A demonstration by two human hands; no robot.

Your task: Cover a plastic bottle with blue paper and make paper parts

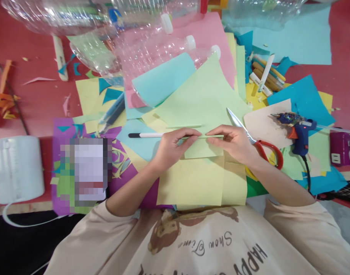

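Observation:
Both hands meet over light green paper near the middle of the view. My left hand [177, 147] pinches the left part of a thin green paper roll [202, 136], thumb and fingertips pressed together. The roll's right part is between the thumb and fingers of my right hand [232, 143]. A white pen with a black end [146, 135] sticks out to the left from beside my left hand; its other end is hidden. Another thin green strip [184, 126] lies just above the hands. Red-handled scissors [259, 143] lie open at my right wrist.
Plastic bottles [160, 49] lie across the top. A blue glue gun [302, 133] and its cord are at the right. On the left are a phone [90, 168] and a white case [18, 170]. Colored paper [203, 179] and scraps cover much of the red table [34, 99].

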